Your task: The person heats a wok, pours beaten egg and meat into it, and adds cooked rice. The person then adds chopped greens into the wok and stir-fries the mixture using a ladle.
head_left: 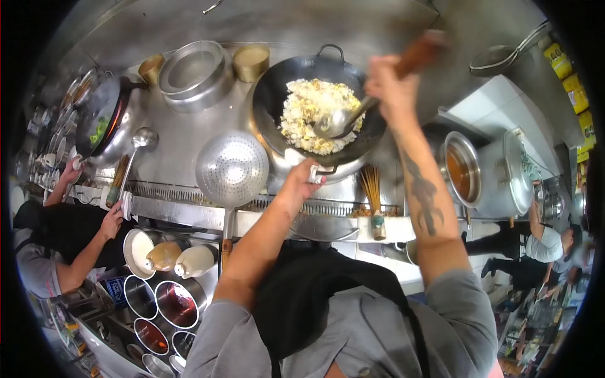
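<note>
A black wok (268, 120) holds rice mixed with yellow egg bits (315, 113). My left hand (302, 179) is closed on a white cloth (317, 174) at the wok's near handle. Above the wok's right side, my right hand (392, 82) grips the wooden handle (421, 53) of a metal ladle (337, 123). The ladle's bowl rests in the rice. The far end of its handle is blurred.
A perforated strainer (232, 167) lies left of the wok, and a bamboo brush (373, 195) stands near its front. Pots (463, 170) sit at right, sauce containers (176, 302) at lower left. A co-worker (75, 252) works a second wok (101, 120).
</note>
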Demonstrator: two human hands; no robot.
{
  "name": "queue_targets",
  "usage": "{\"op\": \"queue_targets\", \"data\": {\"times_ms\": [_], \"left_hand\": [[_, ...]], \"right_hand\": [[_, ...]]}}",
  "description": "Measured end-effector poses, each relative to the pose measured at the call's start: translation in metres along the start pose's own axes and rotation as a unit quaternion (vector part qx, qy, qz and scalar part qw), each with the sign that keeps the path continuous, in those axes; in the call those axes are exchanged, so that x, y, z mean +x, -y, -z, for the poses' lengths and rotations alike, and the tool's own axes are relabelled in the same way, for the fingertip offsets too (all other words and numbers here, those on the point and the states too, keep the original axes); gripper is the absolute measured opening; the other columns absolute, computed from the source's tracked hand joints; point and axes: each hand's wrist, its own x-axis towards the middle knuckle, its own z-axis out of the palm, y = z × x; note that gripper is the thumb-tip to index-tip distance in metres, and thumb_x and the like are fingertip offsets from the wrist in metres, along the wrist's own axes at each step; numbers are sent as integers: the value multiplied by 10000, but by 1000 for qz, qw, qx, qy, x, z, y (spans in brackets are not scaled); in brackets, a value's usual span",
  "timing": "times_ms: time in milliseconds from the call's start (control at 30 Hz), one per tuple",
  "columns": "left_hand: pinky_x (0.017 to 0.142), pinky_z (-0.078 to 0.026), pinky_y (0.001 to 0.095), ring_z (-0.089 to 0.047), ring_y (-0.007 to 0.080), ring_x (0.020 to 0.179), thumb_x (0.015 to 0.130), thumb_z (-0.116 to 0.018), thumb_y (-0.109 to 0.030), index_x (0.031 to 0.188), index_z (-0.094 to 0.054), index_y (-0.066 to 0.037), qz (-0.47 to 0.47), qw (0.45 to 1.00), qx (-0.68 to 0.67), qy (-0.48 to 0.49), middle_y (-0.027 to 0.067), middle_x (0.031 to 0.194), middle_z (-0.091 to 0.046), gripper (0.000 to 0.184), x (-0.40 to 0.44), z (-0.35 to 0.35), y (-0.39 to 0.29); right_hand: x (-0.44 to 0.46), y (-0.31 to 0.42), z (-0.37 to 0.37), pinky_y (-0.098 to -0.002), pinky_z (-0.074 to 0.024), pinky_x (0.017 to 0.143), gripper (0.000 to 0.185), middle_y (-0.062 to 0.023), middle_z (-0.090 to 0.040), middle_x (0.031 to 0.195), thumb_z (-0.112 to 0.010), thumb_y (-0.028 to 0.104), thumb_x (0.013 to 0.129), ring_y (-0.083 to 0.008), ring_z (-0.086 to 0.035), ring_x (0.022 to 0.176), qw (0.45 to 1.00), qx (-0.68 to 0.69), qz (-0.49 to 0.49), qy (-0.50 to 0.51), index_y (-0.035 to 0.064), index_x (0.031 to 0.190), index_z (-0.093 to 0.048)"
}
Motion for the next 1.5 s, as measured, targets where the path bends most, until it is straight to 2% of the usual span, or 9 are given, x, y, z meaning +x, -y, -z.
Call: {"op": "queue_targets", "data": {"times_ms": [367,667,733,800,933,1033,1200,1333,1500], "left_hand": [[595,-472,328,-513,197,743,883,-499,-152,974,-510,-82,-42,998,-29,27,92,888,-531,115,-102,-32,21],[576,-493,321,-548,172,727,926,-487,-219,923,-503,-100,-86,995,-39,24,54,849,-562,120,-75,23,49],[571,-469,318,-535,167,785,930,-476,-224,932,-505,-101,-212,954,208,39,60,883,-553,126,-112,-1,28],[578,-457,316,-528,175,805,926,-477,-220,950,-511,-108,-45,999,5,-6,56,918,-550,119,-137,-41,25],[581,-458,317,-541,183,818,905,-491,-211,999,-527,-111,-213,962,156,64,58,918,-563,142,-113,-14,35],[566,-475,316,-556,171,778,894,-496,-195,1007,-521,-98,-62,998,-2,-13,59,872,-563,151,-76,31,71],[457,-453,295,-571,182,722,864,-509,-170,1009,-506,-74,-108,994,24,5,70,823,-562,173,-89,39,75],[458,-441,302,-572,187,702,849,-506,-150,947,-529,-47,-99,995,9,4,81,806,-574,145,-33,11,7],[477,-452,318,-560,201,675,834,-514,-142,936,-538,-53,-106,993,29,-32,95,834,-581,137,-15,-4,4]], "right_hand": [[62,30,11,-267,-355,344,233,-15,-470,492,-619,189,837,-123,-428,358,973,-103,47,-200,70,662,-521],[59,99,-30,-270,-368,350,235,-11,-452,502,-627,164,829,-127,-462,380,991,61,81,-85,61,671,-488],[55,96,-24,-276,-371,349,232,-10,-446,510,-623,154,830,-125,-453,380,995,82,40,-49,62,671,-480],[60,114,-24,-264,-361,330,217,-8,-445,529,-621,143,829,-107,-416,369,994,96,26,-45,68,684,-476],[39,73,-16,-298,-383,367,146,-78,-493,545,-623,91,811,-142,-463,388,971,-218,-27,-94,9,742,-524],[40,-5,-9,-269,-385,376,140,-82,-526,592,-627,86,818,-139,-486,413,991,39,44,-120,3,756,-533],[29,142,0,-255,-359,386,233,-83,-538,626,-551,192,887,-129,-483,422,969,-148,101,-169,9,745,-531],[28,191,2,-244,-358,360,188,-45,-496,596,-577,158,857,-107,-449,410,953,85,279,-77,50,721,-506],[43,45,-5,-298,-389,436,192,-63,-497,609,-581,111,850,-140,-472,454,976,-43,180,-116,33,700,-489]]}}
